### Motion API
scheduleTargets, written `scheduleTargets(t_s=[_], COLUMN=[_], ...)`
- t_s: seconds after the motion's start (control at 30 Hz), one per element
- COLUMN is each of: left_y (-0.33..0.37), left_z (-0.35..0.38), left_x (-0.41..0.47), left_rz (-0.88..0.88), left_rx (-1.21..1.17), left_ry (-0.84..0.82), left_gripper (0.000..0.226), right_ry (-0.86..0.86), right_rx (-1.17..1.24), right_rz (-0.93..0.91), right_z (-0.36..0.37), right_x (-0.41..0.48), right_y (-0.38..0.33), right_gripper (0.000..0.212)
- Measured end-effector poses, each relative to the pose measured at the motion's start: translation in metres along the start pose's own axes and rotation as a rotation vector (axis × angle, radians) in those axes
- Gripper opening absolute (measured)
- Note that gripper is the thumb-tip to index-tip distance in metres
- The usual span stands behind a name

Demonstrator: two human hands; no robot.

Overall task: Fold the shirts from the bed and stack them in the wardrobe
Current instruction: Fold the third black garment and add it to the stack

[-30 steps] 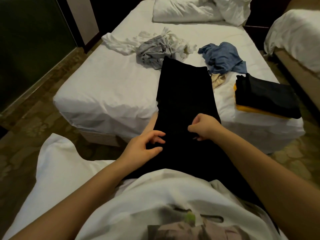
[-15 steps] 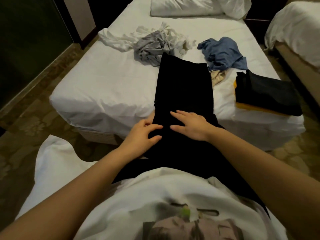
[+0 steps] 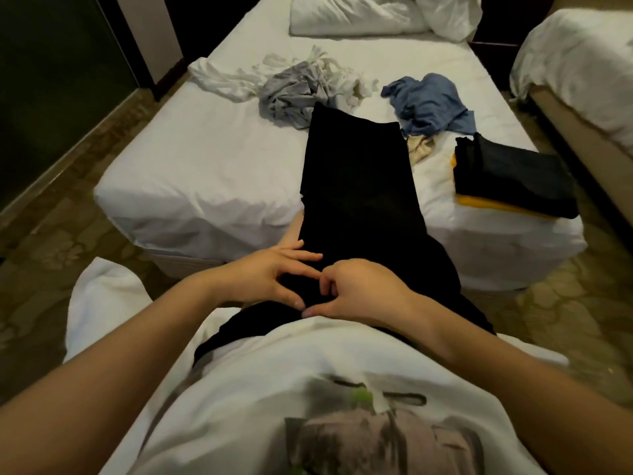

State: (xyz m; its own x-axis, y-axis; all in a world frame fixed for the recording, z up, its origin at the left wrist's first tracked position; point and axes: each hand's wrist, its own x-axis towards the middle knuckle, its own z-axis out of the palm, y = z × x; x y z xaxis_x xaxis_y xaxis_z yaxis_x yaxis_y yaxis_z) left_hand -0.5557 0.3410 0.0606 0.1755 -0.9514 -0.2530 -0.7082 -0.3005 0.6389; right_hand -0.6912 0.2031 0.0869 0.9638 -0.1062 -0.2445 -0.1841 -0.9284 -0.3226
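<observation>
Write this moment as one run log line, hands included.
step: folding | left hand: fingers straight on black shirt | right hand: fingers curled on it, grip unclear | folded stack: on bed

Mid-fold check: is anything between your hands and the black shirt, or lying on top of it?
Nothing visible. The left hand and right hand are both on the black shirt at its near end. Its far half lies bare on the bed; the grey shirt and beige cloth sit beside its far corners, not on it.

Rumpled white pillows [image 3: 356, 18] at top, second bed [image 3: 579, 60] at far right, patterned carpet [image 3: 51, 245], dark panel [image 3: 51, 84] at left
</observation>
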Motion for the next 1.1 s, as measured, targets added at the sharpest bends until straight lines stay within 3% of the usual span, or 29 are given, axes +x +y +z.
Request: scheduleTargets(t_s=[0.2, 0.33, 0.4, 0.47, 0.57, 0.67, 0.83, 0.93, 1.1], left_y=[0.002, 0.006, 0.01, 0.013, 0.009, 0.0, 0.003, 0.008, 0.017], left_z=[0.006, 0.008, 0.013, 0.014, 0.002, -0.01, -0.019, -0.021, -0.027], left_x=[-0.004, -0.001, 0.005, 0.008, 0.001, -0.005, -0.002, 0.0, -0.006], left_rz=[0.01, 0.05, 0.124, 0.14, 0.069, 0.054, 0.132, 0.175, 0.18], left_rx=[-0.044, 0.044, 0.122, 0.142, -0.08, -0.221, -0.345, -0.328, -0.287], left_ry=[0.113, 0.135, 0.262, 0.399, 0.43, 0.434, 0.472, 0.504, 0.478], left_gripper=[0.034, 0.045, 0.035, 0.029, 0.024, 0.02, 0.022, 0.024, 0.026], right_ry=[0.057, 0.067, 0.081, 0.113, 0.207, 0.357, 0.722, 0.885, 1.012], right_rx=[-0.069, 0.148, 0.241, 0.137, -0.082, -0.106, 0.315, 0.398, 0.051], right_rz=[-0.081, -0.04, -0.001, 0.034, 0.065, 0.096, -0.032, -0.069, -0.154], right_z=[0.002, -0.007, -0.012, -0.016, -0.016, -0.018, -0.03, -0.036, -0.035], right_x=[-0.002, -0.007, -0.012, -0.02, -0.035, -0.052, -0.061, -0.059, -0.068], right_y=[0.001, 0.003, 0.004, 0.005, 0.01, 0.026, 0.061, 0.069, 0.075], right_gripper=[0.021, 0.01, 0.003, 0.011, 0.021, 0.022, 0.017, 0.026, 0.026])
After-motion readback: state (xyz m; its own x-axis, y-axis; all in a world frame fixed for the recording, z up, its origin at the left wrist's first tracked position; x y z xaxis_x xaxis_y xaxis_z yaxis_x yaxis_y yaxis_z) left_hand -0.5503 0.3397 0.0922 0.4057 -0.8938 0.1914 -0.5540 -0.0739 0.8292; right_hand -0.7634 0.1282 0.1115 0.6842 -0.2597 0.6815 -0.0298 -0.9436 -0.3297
